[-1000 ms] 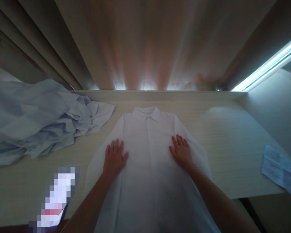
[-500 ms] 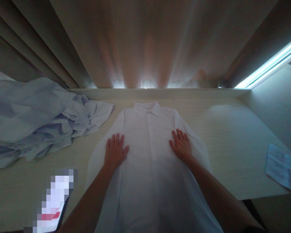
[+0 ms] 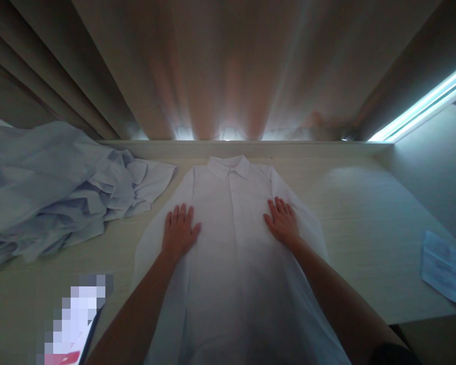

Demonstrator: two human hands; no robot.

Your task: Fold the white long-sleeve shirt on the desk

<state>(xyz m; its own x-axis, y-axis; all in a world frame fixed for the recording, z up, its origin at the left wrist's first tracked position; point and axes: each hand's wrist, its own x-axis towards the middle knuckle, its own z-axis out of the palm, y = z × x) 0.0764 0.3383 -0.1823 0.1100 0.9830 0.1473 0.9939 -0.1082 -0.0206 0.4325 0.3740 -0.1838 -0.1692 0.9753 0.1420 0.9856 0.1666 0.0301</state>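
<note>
A white collared shirt lies front side up on the pale wooden table, its collar toward the far edge. On the left side of its chest, by the sleeve seam, my left hand rests flat with the fingers spread. My right hand lies likewise on the right side, near the other sleeve seam. Both palms press on the cloth and grasp nothing. The sleeves run down beside the body of the shirt, partly covered by my forearms. Its lower end runs out of the picture at the bottom.
A crumpled heap of white cloth lies at the left. Nearer me on that side is a phone with a blurred screen. A bluish folded sheet sits at the right edge. Brown curtains hang behind the table, beside a bright light strip.
The shirt and both hands have shifted slightly toward the far edge, the hands still flat on the cloth. The view has also moved a little.
</note>
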